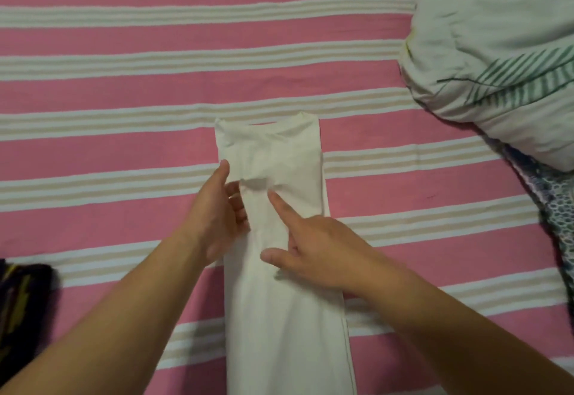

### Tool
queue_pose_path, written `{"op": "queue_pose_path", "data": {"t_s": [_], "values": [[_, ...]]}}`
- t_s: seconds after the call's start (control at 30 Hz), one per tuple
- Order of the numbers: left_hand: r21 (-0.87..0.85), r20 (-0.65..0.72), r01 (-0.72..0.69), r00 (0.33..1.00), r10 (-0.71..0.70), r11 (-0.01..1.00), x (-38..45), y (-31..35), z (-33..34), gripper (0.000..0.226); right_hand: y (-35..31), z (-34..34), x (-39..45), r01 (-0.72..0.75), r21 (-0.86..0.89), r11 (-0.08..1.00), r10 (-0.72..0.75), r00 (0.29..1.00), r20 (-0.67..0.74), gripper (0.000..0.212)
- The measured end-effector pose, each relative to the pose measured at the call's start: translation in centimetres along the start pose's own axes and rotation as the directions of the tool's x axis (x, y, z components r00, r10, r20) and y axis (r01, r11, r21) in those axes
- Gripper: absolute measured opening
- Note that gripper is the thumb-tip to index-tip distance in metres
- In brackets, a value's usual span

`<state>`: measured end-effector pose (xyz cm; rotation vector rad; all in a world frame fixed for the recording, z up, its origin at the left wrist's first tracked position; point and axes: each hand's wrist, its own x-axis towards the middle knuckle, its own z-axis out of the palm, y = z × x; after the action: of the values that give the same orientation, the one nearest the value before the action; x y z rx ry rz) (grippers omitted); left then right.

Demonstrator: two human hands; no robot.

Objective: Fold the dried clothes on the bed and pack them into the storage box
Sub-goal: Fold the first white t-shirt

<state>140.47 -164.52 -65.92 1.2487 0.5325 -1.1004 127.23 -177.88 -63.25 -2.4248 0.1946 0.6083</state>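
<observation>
Long white cotton garment (279, 239), folded narrow on pink striped bedsheet (124, 90): soft, light, floppy. Left hand (217, 217) pinches its left edge; right hand (313, 248) presses, forefinger straight. Best hold: collar-end corners.

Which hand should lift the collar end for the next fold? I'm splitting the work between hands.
Probably left. The left hand already grips the white shirt's edge nearest the collar, while the right hand presses a straight forefinger mid-strip, well placed to hold the fold line.
</observation>
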Motion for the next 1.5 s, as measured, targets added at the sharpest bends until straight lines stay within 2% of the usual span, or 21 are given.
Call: {"op": "queue_pose_path", "data": {"t_s": [0.03,0.07,0.13,0.17,0.23,0.33,0.43,0.47,0.5,0.57,0.63,0.77,0.87,0.97,1.03,1.2,1.27,1.4,1.5], "values": [[0.026,0.006,-0.006,1.0,0.006,1.0,0.4,-0.4,-0.2,0.058,0.4,0.5,0.1,-0.001,-0.034,0.999,-0.001,0.998,-0.056,0.074],[0.03,0.006,-0.023,1.0,0.023,0.999,0.9,-0.7,-0.2,0.05,1.4,0.6,0.1,-0.025,-0.039,0.999,0.018,0.983,-0.18,0.063],[0.101,-0.074,-0.07,0.994,0.078,0.992,1.8,-1.1,-0.6,0.036,3.8,0.2,0.4,-0.11,0.027,0.994,0.111,0.898,-0.425,0.042],[0.191,-0.12,-0.087,0.986,0.111,0.978,2.1,-1.3,-0.8,0.031,5.1,-0.4,0.8,-0.157,0.073,0.985,0.172,0.862,-0.476,0.039],[0.29,-0.159,-0.116,0.973,0.168,0.95,2.5,-1.5,-1.1,0.026,6.8,-2.0,2.7,-0.203,0.154,0.967,0.25,0.87,-0.426,0.044],[0.351,-0.247,-0.194,0.924,0.29,0.916,2.3,-1.4,-1.3,0.032,7.1,-4.0,6.8,-0.135,0.145,0.98,0.172,0.944,-0.281,0.048],[0.631,-0.373,-0.222,0.754,0.541,0.744,0.4,-1.9,-1.2,0.026,7.3,-5.0,10.0,-0.101,0.096,0.99,0.119,0.972,-0.204,0.034],[0.677,-0.358,-0.218,0.737,0.573,0.703,-0.5,-2.5,-1.2,0.024,7.5,-5.1,10.5,-0.108,0.081,0.991,0.121,0.975,-0.188,0.027],[0.7,-0.318,-0.202,0.77,0.553,0.684,-1.4,-3.4,-1.0,0.026,7.7,-5.2,10.8,-0.114,0.067,0.991,0.124,0.975,-0.184,0.02],[0.748,-0.24,-0.1,0.881,0.408,0.656,-2.8,-5.2,-0.3,0.042,8.0,-5.3,11.2,-0.124,0.056,0.991,0.133,0.97,-0.203,0.011],[0.794,-0.217,-0.027,0.921,0.323,0.608,-3.0,-6.8,0.1,0.046,8.1,-5.3,11.3,-0.13,0.071,0.989,0.142,0.965,-0.22,0.01],[0.748,-0.279,-0.019,0.898,0.341,0.664,-2.7,-8.2,0.7,0.032,8.0,-5.3,11.3,-0.141,0.067,0.988,0.152,0.963,-0.22,0.012],[0.68,-0.344,-0.011,0.878,0.333,0.733,-3.1,-8.9,1.3,0.035,8.0,-4.9,11.3,-0.144,0.083,0.986,0.16,0.96,-0.229,0.01],[0.658,-0.354,-0.053,0.859,0.37,0.751,-2.5,-8.5,1.7,0.026,7.7,-4.5,11.3,-0.148,0.101,0.984,0.168,0.955,-0.243,0.008],[0.645,-0.351,-0.067,0.859,0.373,0.761,-1.7,-7.7,1.7,0.036,7.8,-4.2,11.3,-0.141,0.105,0.984,0.164,0.954,-0.253,0.007],[0.445,-0.391,-0.036,0.891,0.231,0.895,-2.1,-6.9,0.7,0.032,8.2,-4.0,11.5,-0.135,0.12,0.984,0.162,0.953,-0.255,0.008],[0.409,-0.408,-0.014,0.892,0.197,0.912,-2.5,-7.1,-0.2,0.035,8.2,-4.1,11.7,-0.149,0.116,0.982,0.174,0.953,-0.249,0.01],[0.427,-0.307,0.044,0.947,0.099,0.903,-3.2,-7.3,-0.5,0.04,8.2,-4.1,11.6,-0.152,0.127,0.98,0.181,0.95,-0.255,0.013],[0.413,-0.23,0.066,0.973,0.035,0.908,-3.6,-7.8,-0.5,0.037,8.0,-4.1,11.0,-0.127,0.222,0.967,0.186,0.946,-0.267,0.031]]}}
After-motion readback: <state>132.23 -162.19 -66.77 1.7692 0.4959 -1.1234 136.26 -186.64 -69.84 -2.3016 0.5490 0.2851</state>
